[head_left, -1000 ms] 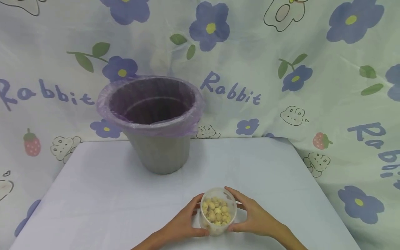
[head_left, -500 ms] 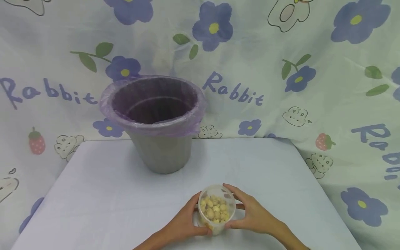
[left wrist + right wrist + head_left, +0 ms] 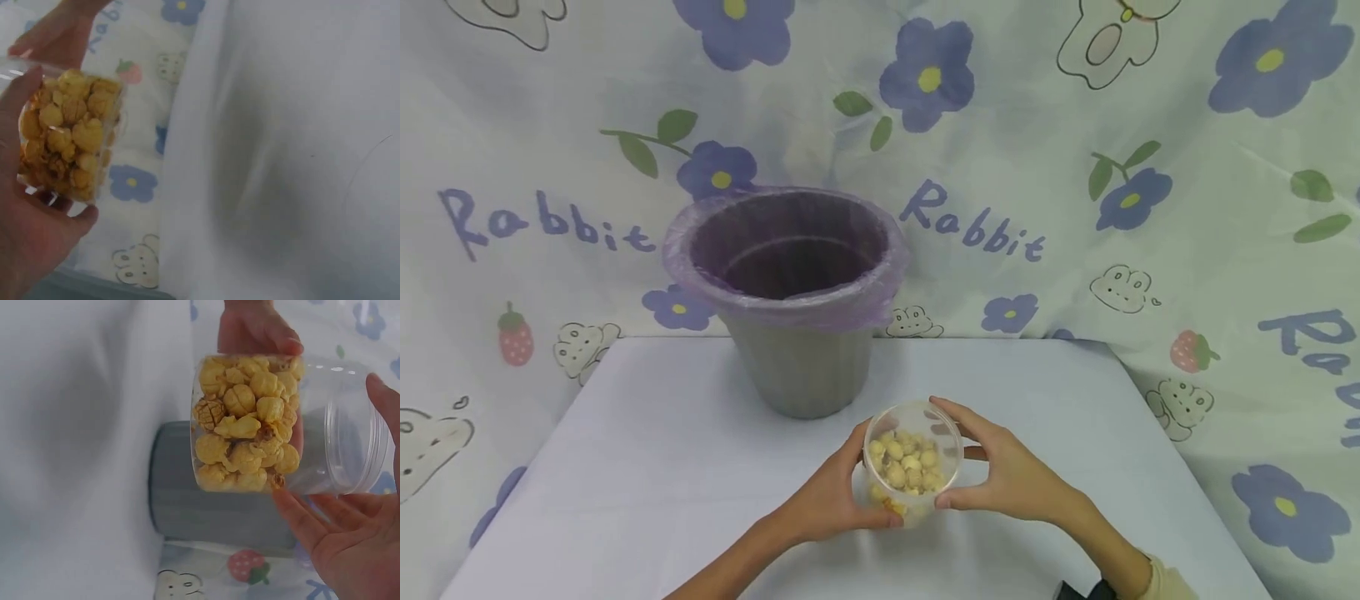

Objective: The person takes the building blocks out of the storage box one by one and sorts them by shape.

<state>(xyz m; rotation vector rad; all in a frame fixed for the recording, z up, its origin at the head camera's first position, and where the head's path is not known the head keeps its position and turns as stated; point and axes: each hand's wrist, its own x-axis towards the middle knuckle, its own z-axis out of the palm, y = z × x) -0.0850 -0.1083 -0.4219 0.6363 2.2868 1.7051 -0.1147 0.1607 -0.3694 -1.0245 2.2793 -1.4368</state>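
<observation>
Where the clear plastic jar [image 3: 917, 507] is held: between both hands, raised off the white-covered surface [image 3: 1030, 400], roughly upright, near the person and in front of the bin.
Left hand [image 3: 835, 496]: grasping the jar's left side, fingers behind it and the thumb across the near wall.
Right hand [image 3: 1011, 479]: grasping the opposite side, one fingertip up by the rim, the thumb on the near wall; the spread probably steadies the jar at more than one height.
Two-sided grip: likely chosen because the smooth, round wall gives one hand little to catch on, and the pair keeps it level.
Popcorn [image 3: 247, 425]: round yellow pieces packed in the lower part of the jar; no lid shows, so the upward-facing mouth presumably keeps them from spilling.
Grey bin [image 3: 805, 375]: standing upright toward the back of the surface, apart from the jar, its wide mouth facing up.
Purple liner [image 3: 850, 312]: folded over the bin's rim, seemingly so that the bag stays put.
Printed backdrop [image 3: 1015, 150]: flowers, rabbits and "Rabbit" lettering behind the surface.
Beige sleeve [image 3: 1167, 581]: at the right forearm, beside a partly cut-off black object [image 3: 1084, 592], too little seen to name.
</observation>
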